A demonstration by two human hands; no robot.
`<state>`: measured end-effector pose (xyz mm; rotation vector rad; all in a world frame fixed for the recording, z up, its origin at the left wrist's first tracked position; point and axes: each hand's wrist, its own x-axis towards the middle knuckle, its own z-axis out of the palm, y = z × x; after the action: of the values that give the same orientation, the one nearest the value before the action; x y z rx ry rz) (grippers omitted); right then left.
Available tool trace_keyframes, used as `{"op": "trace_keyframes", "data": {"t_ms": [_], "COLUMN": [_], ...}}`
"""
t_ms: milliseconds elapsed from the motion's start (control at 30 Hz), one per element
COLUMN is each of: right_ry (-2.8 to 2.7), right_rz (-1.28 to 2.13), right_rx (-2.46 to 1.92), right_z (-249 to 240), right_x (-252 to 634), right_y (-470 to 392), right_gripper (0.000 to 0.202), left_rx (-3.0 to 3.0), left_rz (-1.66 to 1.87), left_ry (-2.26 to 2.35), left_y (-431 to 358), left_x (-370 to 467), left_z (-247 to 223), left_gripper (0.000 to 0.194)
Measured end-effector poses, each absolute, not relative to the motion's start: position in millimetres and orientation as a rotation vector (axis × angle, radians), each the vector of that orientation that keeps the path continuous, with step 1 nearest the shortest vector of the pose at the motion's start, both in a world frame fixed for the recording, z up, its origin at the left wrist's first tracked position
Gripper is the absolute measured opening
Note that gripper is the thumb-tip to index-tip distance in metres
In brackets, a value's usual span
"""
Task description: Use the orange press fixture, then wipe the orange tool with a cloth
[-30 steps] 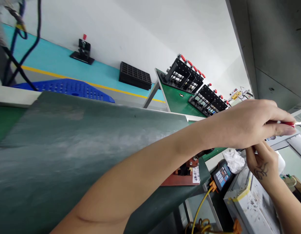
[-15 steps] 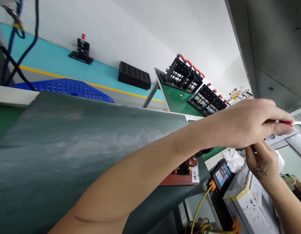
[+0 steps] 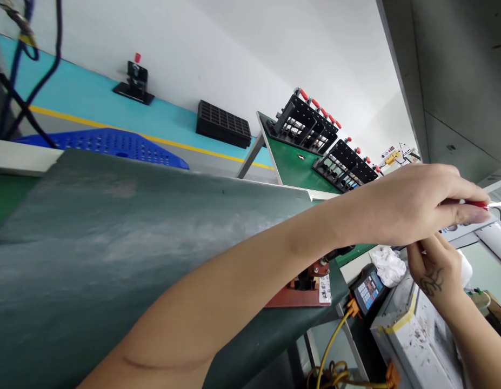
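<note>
My left hand reaches across to the right side of the view, its thumb and fingers closed on a small red object that shows only at the fingertips. Just below it is my right hand, with dark line marks near the wrist. Its fingers are curled, and their tips are hidden behind my left hand, so what they hold cannot be seen. Beneath my left forearm, a red-brown fixture with a white label stands on the dark green mat, partly covered by the arm.
Black fixtures with red handles stand on a green table behind. A black grid tray and a blue perforated piece lie beyond the mat. A touch-screen pendant, white cloth and grey machine are at lower right. A grey panel hangs overhead.
</note>
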<state>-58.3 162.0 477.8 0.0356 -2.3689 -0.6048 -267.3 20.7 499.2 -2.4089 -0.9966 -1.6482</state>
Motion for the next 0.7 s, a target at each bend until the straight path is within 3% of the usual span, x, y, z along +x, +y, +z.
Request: {"op": "trace_keyframes", "data": {"t_ms": [700], "right_ry": [-2.414], "right_rz": [-0.569], "right_rx": [0.018], "right_z": [479.2], "right_x": [-56.8], "right_y": [158.8], "right_gripper": [0.013], "left_rx": [-2.370], "left_rz": [-1.717], "left_ry": [-1.000], "left_y": [22.6], "left_x": [-265.1], "left_z": [496.2], "left_gripper": [0.034]}}
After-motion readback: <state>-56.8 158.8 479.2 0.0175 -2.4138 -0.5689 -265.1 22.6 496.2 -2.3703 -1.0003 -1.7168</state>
